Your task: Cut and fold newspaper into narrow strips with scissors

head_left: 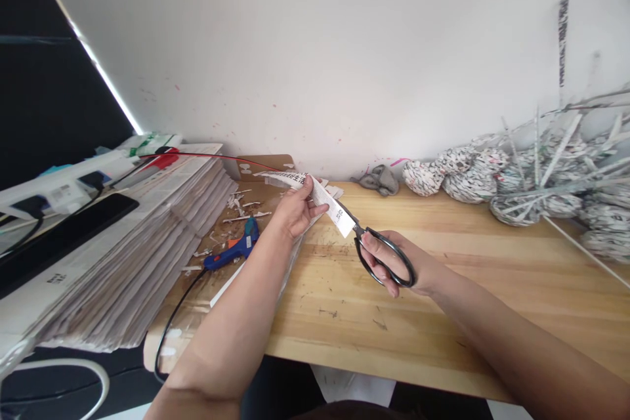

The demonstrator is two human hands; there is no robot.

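Note:
A strip of printed newspaper (335, 211) is pinched in my left hand (296, 209), its near end slanting down to the right. My right hand (386, 254) is wrapped around the black handles of a pair of scissors (399, 264). The scissor blades run along the strip's edge, partly behind the paper, so whether they are parted is hidden. Both hands are above the wooden table (443, 315). To the left of my left forearm, a blue hot glue gun (235, 248) lies on a sheet of cardboard among paper scraps.
A tall stack of newspapers (162, 236) fills the left side, with a power strip (63, 187) and a black flat object (73, 236) on top. Rolled newspaper bundles (516, 177) line the back right, with long strips sticking out. A grey cloth (378, 180) lies by the wall.

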